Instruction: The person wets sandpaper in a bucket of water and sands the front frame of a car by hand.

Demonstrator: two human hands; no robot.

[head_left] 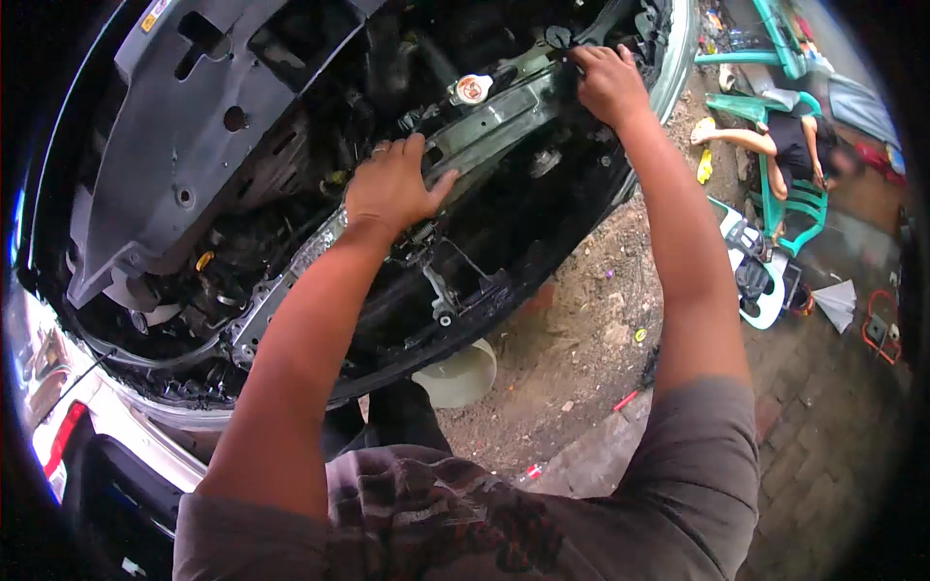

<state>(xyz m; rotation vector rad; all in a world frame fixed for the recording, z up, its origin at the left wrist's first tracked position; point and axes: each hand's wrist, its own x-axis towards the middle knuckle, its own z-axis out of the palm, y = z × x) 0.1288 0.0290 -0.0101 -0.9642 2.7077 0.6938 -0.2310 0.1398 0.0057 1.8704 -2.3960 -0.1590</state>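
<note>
The front of a car's engine bay lies open under my arms. A metal crossbar (504,118) runs diagonally across it. My left hand (392,184) rests over the bar's middle, thumb spread from the fingers, holding nothing. Farther along, at the bar's right end, my right hand (610,85) has its fingers bent down by a small dark round part (559,37); whether they grip anything is hidden. A round metal cap (473,89) sits between the hands, just behind the bar.
A large grey plastic cover (208,116) leans at the upper left. Below the car's front edge stands a pale bucket (460,376) on dirt ground. At the right, a person (794,145) sits on a green chair (804,215), near a white and black object (760,276).
</note>
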